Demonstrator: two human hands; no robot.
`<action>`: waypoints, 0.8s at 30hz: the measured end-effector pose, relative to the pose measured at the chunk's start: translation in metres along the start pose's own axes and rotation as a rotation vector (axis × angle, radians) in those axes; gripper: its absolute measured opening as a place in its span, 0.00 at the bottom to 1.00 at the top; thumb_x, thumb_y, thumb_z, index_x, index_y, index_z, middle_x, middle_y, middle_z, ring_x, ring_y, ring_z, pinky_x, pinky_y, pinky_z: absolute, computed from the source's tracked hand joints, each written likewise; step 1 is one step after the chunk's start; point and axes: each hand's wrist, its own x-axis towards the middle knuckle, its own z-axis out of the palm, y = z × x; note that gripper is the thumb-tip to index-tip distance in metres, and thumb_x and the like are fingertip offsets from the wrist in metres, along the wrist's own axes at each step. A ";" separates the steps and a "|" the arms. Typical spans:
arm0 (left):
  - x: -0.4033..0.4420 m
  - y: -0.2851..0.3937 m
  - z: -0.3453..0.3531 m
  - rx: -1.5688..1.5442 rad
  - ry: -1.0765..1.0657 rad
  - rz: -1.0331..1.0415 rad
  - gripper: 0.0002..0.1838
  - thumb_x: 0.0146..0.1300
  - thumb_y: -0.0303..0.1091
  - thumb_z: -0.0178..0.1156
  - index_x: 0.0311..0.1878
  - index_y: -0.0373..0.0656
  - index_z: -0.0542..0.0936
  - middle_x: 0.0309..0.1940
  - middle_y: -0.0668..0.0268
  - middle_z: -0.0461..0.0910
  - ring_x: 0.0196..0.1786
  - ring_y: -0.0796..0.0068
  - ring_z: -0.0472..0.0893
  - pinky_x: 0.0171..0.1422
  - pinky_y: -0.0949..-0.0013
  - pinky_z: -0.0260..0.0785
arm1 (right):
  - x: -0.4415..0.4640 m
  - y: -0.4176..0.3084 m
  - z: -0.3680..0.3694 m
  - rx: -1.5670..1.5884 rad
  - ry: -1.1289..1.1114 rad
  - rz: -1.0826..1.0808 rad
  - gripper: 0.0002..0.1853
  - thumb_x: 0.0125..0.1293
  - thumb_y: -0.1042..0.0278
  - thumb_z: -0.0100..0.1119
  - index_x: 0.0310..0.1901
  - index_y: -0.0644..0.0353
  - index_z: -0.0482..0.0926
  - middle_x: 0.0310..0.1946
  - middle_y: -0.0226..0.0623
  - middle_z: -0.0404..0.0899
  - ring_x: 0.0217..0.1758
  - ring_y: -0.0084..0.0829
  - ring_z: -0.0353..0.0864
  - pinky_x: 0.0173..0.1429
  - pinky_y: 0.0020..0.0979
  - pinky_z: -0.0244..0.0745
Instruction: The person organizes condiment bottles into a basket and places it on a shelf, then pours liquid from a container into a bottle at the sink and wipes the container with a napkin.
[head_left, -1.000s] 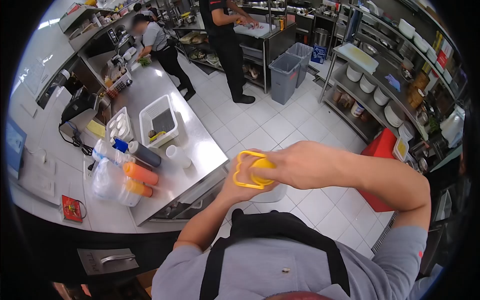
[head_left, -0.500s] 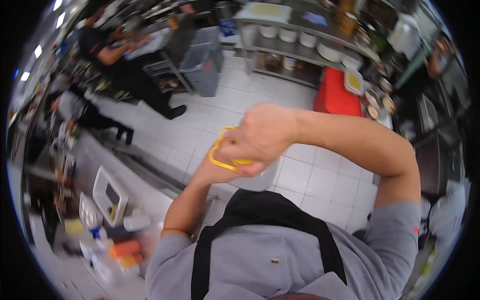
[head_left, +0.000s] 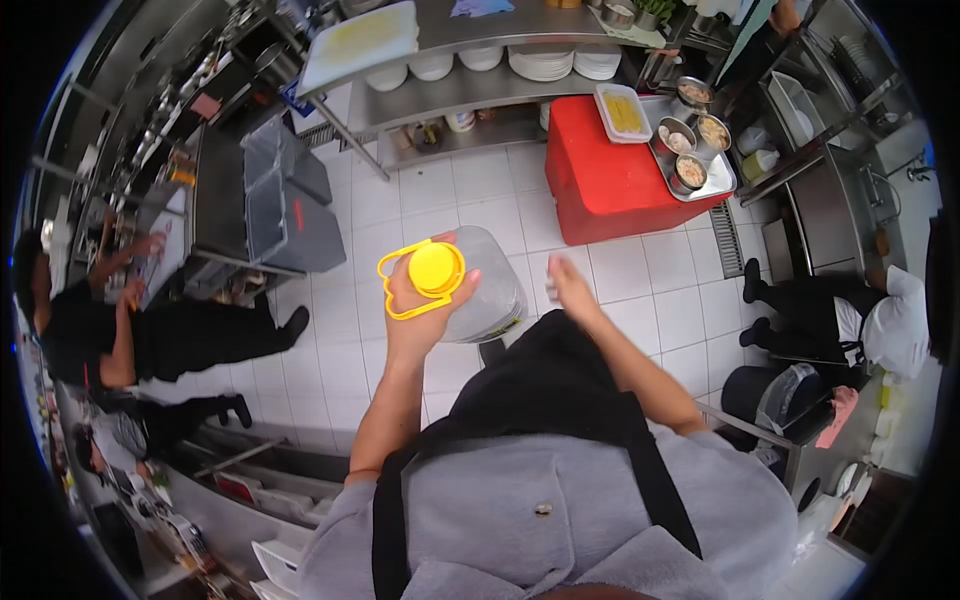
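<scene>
A clear plastic jug [head_left: 488, 285] with a yellow screw cap [head_left: 433, 268] and a yellow carry handle [head_left: 402, 313] is in front of my apron. My left hand [head_left: 418, 300] is wrapped round the jug at its neck, just under the cap, and the handle loops over the back of that hand. To the right of the jug is my right hand [head_left: 570, 285], empty and apart from it, with its fingers loosely extended and slightly blurred.
A red box [head_left: 590, 185] ahead bears a tray of metal pots [head_left: 672, 140] and a tub of yellow food [head_left: 622, 112]. Grey bins [head_left: 290, 215] stand left. Co-workers [head_left: 190, 330] are at the left; another person [head_left: 890, 320] is at the right beside a black bin [head_left: 765, 395].
My right hand has come off the yellow cap and moved right, away from the jug. My left hand still grips the jug. My view has turned, bringing the red box nearer the middle.
</scene>
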 end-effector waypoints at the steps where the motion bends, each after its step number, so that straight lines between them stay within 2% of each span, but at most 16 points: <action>1: 0.029 -0.006 0.003 -0.015 -0.020 -0.038 0.27 0.55 0.27 0.77 0.59 0.37 0.82 0.35 0.75 0.78 0.38 0.85 0.76 0.46 0.77 0.71 | 0.015 0.026 -0.001 -0.028 -0.027 0.149 0.40 0.77 0.31 0.42 0.74 0.58 0.65 0.59 0.41 0.78 0.58 0.37 0.79 0.55 0.43 0.77; 3: 0.087 -0.018 0.027 -0.059 -0.038 -0.061 0.27 0.56 0.26 0.76 0.61 0.36 0.81 0.33 0.77 0.75 0.36 0.87 0.72 0.44 0.79 0.68 | 0.050 0.053 -0.009 0.475 -0.218 0.422 0.43 0.76 0.28 0.41 0.77 0.58 0.59 0.65 0.44 0.74 0.66 0.42 0.76 0.67 0.50 0.72; 4: 0.116 -0.029 0.037 -0.161 -0.048 -0.131 0.27 0.56 0.26 0.76 0.61 0.36 0.81 0.33 0.77 0.75 0.36 0.87 0.72 0.45 0.79 0.68 | 0.069 0.038 -0.005 0.488 -0.219 0.421 0.43 0.76 0.28 0.41 0.77 0.58 0.59 0.65 0.44 0.74 0.66 0.42 0.76 0.67 0.50 0.72; 6: 0.173 -0.049 0.076 -0.254 -0.062 -0.245 0.25 0.60 0.28 0.74 0.61 0.37 0.81 0.34 0.76 0.75 0.38 0.85 0.73 0.47 0.77 0.69 | 0.107 0.012 -0.012 0.887 -0.279 0.253 0.44 0.75 0.28 0.41 0.78 0.56 0.57 0.71 0.46 0.70 0.73 0.45 0.71 0.73 0.56 0.66; 7: 0.203 -0.065 0.095 -0.241 -0.063 -0.251 0.25 0.60 0.28 0.74 0.61 0.37 0.81 0.34 0.76 0.75 0.38 0.85 0.73 0.47 0.77 0.69 | 0.141 0.021 -0.018 0.898 -0.285 0.260 0.44 0.75 0.28 0.41 0.78 0.56 0.57 0.71 0.46 0.70 0.73 0.45 0.71 0.73 0.56 0.66; 9: 0.254 -0.109 0.131 0.088 -0.220 -0.192 0.25 0.63 0.33 0.73 0.63 0.40 0.81 0.39 0.74 0.80 0.43 0.82 0.77 0.53 0.74 0.71 | 0.202 0.047 -0.020 0.873 -0.187 0.328 0.42 0.76 0.28 0.41 0.78 0.54 0.58 0.72 0.46 0.68 0.73 0.47 0.71 0.72 0.56 0.67; 10: 0.272 -0.135 0.144 0.121 -0.246 -0.207 0.25 0.63 0.33 0.73 0.63 0.40 0.81 0.39 0.74 0.80 0.43 0.82 0.77 0.53 0.74 0.71 | 0.220 0.045 -0.019 0.911 -0.097 0.385 0.41 0.76 0.29 0.42 0.76 0.54 0.61 0.72 0.45 0.70 0.72 0.48 0.72 0.71 0.58 0.68; 11: 0.293 -0.160 0.170 0.023 -0.258 -0.303 0.26 0.63 0.36 0.73 0.63 0.41 0.81 0.43 0.72 0.82 0.47 0.80 0.78 0.57 0.72 0.71 | 0.239 0.046 -0.029 0.940 -0.090 0.384 0.41 0.76 0.29 0.42 0.76 0.54 0.61 0.72 0.45 0.70 0.72 0.48 0.72 0.71 0.58 0.68; 13: 0.335 -0.226 0.202 -0.044 -0.326 -0.440 0.27 0.63 0.38 0.73 0.64 0.40 0.79 0.50 0.68 0.83 0.53 0.76 0.80 0.62 0.68 0.72 | 0.273 0.062 -0.027 0.903 0.079 0.536 0.41 0.74 0.28 0.45 0.74 0.55 0.65 0.70 0.44 0.72 0.69 0.47 0.75 0.68 0.57 0.70; 15: 0.380 -0.290 0.239 -0.002 -0.420 -0.477 0.28 0.63 0.38 0.73 0.63 0.38 0.78 0.53 0.66 0.83 0.56 0.74 0.80 0.63 0.67 0.72 | 0.320 0.090 -0.037 0.893 0.134 0.620 0.42 0.72 0.27 0.48 0.72 0.55 0.67 0.67 0.44 0.75 0.66 0.46 0.78 0.66 0.54 0.71; 17: 0.411 -0.347 0.271 0.075 -0.507 -0.486 0.35 0.63 0.38 0.74 0.69 0.38 0.71 0.61 0.62 0.78 0.61 0.72 0.76 0.66 0.65 0.70 | 0.367 0.106 -0.042 0.838 0.172 0.612 0.43 0.71 0.27 0.50 0.72 0.57 0.66 0.62 0.45 0.78 0.64 0.46 0.79 0.65 0.52 0.73; 18: 0.427 -0.377 0.287 0.087 -0.555 -0.494 0.35 0.63 0.38 0.74 0.69 0.38 0.71 0.61 0.62 0.78 0.61 0.72 0.76 0.66 0.65 0.70 | 0.388 0.117 -0.044 0.862 0.240 0.656 0.44 0.70 0.29 0.54 0.72 0.60 0.63 0.62 0.47 0.76 0.65 0.47 0.77 0.64 0.53 0.73; 20: 0.477 -0.449 0.318 -0.015 -0.790 -0.649 0.42 0.62 0.42 0.74 0.76 0.46 0.64 0.69 0.67 0.70 0.67 0.71 0.72 0.67 0.63 0.69 | 0.458 0.153 -0.027 0.872 0.352 0.720 0.44 0.69 0.28 0.55 0.72 0.58 0.62 0.64 0.47 0.74 0.65 0.47 0.76 0.65 0.54 0.73; 21: 0.488 -0.499 0.335 -0.003 -0.835 -0.663 0.42 0.62 0.42 0.74 0.76 0.46 0.64 0.69 0.67 0.70 0.67 0.71 0.72 0.67 0.63 0.69 | 0.484 0.175 -0.022 0.836 0.435 0.781 0.45 0.68 0.27 0.57 0.72 0.57 0.61 0.65 0.48 0.73 0.66 0.48 0.76 0.66 0.54 0.72; 23: 0.525 -0.601 0.373 -0.041 -0.816 -0.779 0.39 0.63 0.41 0.73 0.75 0.49 0.66 0.66 0.68 0.72 0.62 0.73 0.71 0.59 0.64 0.71 | 0.557 0.206 -0.016 0.804 0.512 0.819 0.52 0.64 0.26 0.60 0.76 0.56 0.55 0.73 0.47 0.64 0.74 0.50 0.66 0.65 0.61 0.71; 24: 0.549 -0.604 0.396 -0.036 -0.835 -0.810 0.42 0.64 0.41 0.74 0.75 0.39 0.64 0.67 0.61 0.71 0.65 0.72 0.73 0.68 0.67 0.68 | 0.598 0.227 -0.012 0.828 0.595 0.852 0.54 0.63 0.24 0.60 0.77 0.55 0.53 0.74 0.46 0.62 0.74 0.51 0.65 0.66 0.64 0.70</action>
